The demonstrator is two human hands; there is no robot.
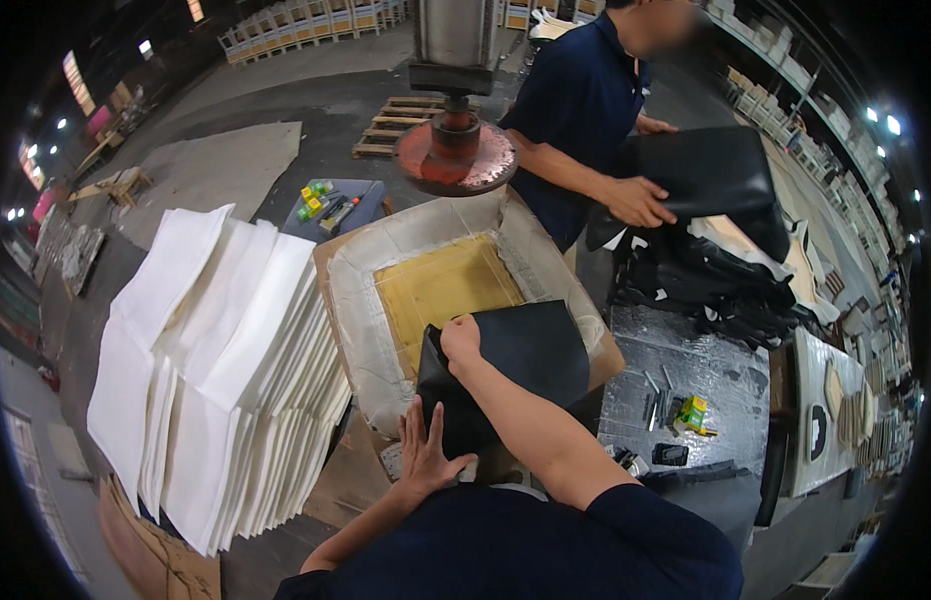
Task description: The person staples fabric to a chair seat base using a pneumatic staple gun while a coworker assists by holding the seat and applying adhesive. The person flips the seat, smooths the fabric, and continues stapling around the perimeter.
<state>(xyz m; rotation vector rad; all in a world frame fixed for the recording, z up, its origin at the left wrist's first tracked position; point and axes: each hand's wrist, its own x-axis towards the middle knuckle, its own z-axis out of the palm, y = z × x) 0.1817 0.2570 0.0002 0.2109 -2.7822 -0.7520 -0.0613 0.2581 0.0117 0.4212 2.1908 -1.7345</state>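
Hand, right [461,340]: fingers curled tightly on the far left corner of a black leather-look cover [536,355], a fold of it held in the grip
Hand, left [426,455]: fingers spread, nothing grasped; set at the cover's near left edge, whether pressing or only beside it not clear
Black leather-look cover: one, boxy, smooth; lying across the near right part of a plastic-wrapped padded frame [361,300]; inside not visible
Yellow panel [436,275]: one, sunk in the middle of that frame, partly hidden by the cover
Step in hand, as judged: placing or squaring the cover on the frame; it sits off to one side, corners not aligned. Next move seems to call for the left palm steadying the near edge while the right hand draws the corner straight, without creasing
Red round press plate [458,165]: one, worn, hanging above the frame's far edge, clear of the cover
White padding sheets [221,330]: tall stack, left of the frame
Foil-topped table [631,360]: at right, bearing a yellow-green box [696,414] and a heap of black material [686,275]
Co-worker's hand [638,200]: on a second black boxy piece [701,170], above the heap
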